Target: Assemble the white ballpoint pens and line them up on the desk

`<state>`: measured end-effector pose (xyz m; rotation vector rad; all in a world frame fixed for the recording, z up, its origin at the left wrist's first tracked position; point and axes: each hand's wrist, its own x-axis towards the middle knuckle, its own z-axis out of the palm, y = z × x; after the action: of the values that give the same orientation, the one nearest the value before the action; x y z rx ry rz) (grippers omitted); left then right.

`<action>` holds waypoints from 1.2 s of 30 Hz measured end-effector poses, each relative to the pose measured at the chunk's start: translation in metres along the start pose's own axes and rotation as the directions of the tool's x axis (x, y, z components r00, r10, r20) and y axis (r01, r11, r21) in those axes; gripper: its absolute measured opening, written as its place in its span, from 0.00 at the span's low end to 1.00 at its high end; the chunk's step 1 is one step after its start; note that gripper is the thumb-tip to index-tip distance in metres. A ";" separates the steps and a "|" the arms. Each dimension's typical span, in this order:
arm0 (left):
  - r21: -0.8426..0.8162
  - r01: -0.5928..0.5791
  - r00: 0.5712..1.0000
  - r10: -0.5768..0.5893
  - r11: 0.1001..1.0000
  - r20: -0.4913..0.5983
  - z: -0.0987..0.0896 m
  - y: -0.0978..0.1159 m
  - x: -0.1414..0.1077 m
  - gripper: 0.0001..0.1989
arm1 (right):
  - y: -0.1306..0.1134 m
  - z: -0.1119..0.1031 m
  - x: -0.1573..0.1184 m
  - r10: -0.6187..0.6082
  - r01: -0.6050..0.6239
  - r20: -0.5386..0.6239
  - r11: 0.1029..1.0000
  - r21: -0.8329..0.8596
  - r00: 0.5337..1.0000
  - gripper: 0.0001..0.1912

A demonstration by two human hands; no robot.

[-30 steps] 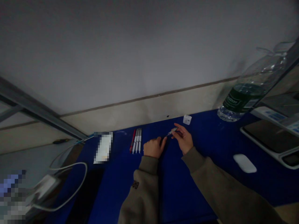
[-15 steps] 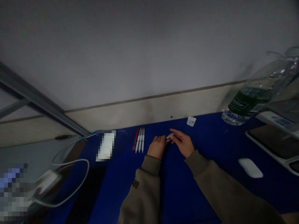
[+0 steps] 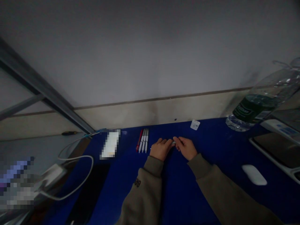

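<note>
Two hands meet at mid-desk, fingertips nearly touching. From my remote seat, I see left hand (image 3: pixel 161 149) and right hand (image 3: pixel 186 148) half-curled around slim pale pen piece (image 3: pixel 173 142), mostly hidden; I cannot tell which hand grips it. Piece looks light, stiff, smooth, probably slippery; I would pinch it by its barrel. Just left, red pen (image 3: pixel 140 140) and three white pens (image 3: pixel 144 140) lie side by side on blue desk mat (image 3: pixel 182 193); small white cube (image 3: pixel 195 124) sits near far edge.
</note>
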<state>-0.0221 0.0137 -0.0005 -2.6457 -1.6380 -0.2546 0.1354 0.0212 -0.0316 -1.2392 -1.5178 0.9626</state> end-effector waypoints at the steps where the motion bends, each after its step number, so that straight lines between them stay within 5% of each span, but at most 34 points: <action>1: -0.004 0.014 1.000 -0.014 1.000 -0.006 0.000 0.001 0.000 0.18 | -0.001 0.000 0.000 -0.023 0.022 -0.012 1.000 -0.004 1.000 0.19; 6: -0.022 0.064 0.998 -0.064 0.998 -0.006 0.000 0.006 0.000 0.20 | -0.006 0.000 0.002 -0.110 0.112 -0.019 0.988 0.110 0.994 0.14; 10: -0.093 0.003 1.000 -0.004 0.996 -0.015 -0.001 0.008 -0.001 0.19 | -0.005 -0.002 0.001 -0.061 0.057 0.025 0.988 0.142 0.998 0.14; 15: -0.115 0.059 0.998 -0.056 0.992 0.034 -0.002 0.008 -0.002 0.19 | -0.009 -0.002 -0.001 -0.086 0.076 0.048 0.982 0.174 0.995 0.17; 19: -0.254 -0.029 0.999 0.033 0.967 0.009 -0.002 0.008 -0.001 0.16 | -0.011 -0.002 0.000 -0.047 0.037 0.040 0.976 0.215 0.998 0.17; 36: -0.267 0.028 0.999 -0.015 0.963 0.050 0.000 0.008 -0.001 0.14 | -0.013 -0.007 -0.001 -0.065 0.051 0.076 0.984 0.171 0.995 0.16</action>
<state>-0.0154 0.0086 0.0000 -2.8477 -1.7626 -0.4476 0.1384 0.0178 -0.0176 -1.0414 -1.4933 1.0908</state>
